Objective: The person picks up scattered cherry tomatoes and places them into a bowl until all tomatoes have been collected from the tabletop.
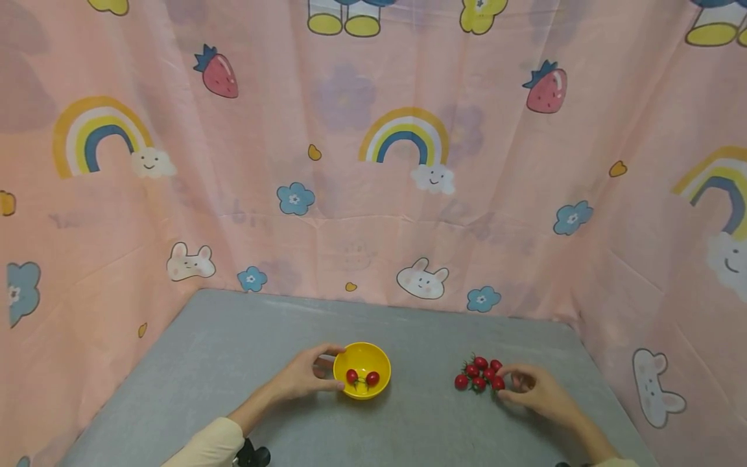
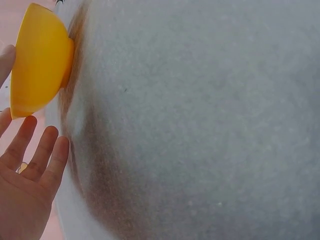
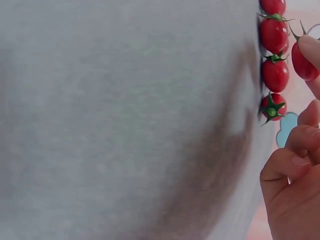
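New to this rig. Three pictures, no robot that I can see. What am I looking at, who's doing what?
Right, no robot: a person works with two bare hands. The wide picture comes from a camera worn on the head, looking forward and down. The other two come from cameras worn on each wrist, so the grey table looks turned on its side there.

The left hand holds a yellow bowl between thumb and fingers; two small red tomatoes lie in it. The right hand pinches one tomato, seen best from the right wrist, beside a cluster of tomatoes on the table. Behind it all hangs a pink printed cloth.
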Action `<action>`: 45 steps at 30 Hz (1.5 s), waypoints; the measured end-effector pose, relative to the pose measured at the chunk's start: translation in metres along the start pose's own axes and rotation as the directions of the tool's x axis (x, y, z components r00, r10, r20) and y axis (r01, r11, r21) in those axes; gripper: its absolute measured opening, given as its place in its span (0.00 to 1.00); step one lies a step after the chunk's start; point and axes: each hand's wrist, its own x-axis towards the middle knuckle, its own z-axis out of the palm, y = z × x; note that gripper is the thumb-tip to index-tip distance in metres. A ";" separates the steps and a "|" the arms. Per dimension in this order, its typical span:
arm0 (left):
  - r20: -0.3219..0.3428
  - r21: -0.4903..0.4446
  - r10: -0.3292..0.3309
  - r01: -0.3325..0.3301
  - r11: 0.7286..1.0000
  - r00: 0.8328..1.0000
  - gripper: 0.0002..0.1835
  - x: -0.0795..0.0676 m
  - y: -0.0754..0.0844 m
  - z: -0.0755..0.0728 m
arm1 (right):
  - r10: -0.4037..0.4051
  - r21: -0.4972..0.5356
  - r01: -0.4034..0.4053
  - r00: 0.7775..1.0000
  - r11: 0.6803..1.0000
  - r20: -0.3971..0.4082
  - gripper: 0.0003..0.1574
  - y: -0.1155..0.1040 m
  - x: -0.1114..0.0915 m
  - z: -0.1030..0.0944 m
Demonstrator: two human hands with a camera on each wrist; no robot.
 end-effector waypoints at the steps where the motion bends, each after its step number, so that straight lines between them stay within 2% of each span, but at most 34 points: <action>1: 0.001 -0.003 0.002 -0.002 1.000 1.000 0.34 0.000 0.000 0.000 | -0.011 -0.004 0.011 1.000 1.000 0.000 0.17 -0.001 0.001 0.000; 4: 0.002 0.000 0.003 -0.003 1.000 1.000 0.34 0.001 -0.001 0.001 | -0.020 -0.010 0.020 1.000 1.000 0.000 0.17 -0.006 0.004 -0.001; 11: -0.002 0.014 -0.005 0.005 1.000 1.000 0.33 0.000 0.000 0.000 | 0.056 -0.019 -0.056 0.998 0.998 -0.033 0.22 -0.022 0.016 0.009; 27: -0.018 0.038 -0.020 0.020 0.999 1.000 0.34 0.001 -0.005 -0.001 | -0.066 0.059 0.068 0.997 0.996 -0.042 0.17 -0.049 0.057 0.046; 38: -0.017 0.032 -0.010 0.010 0.999 1.000 0.33 0.002 -0.009 -0.001 | -0.217 0.109 0.218 0.976 0.970 -0.022 0.16 -0.065 0.077 0.065; 45: -0.013 0.033 -0.001 0.001 0.999 1.000 0.33 0.002 -0.010 0.000 | -0.234 0.098 0.234 0.972 0.967 -0.011 0.16 -0.074 0.087 0.079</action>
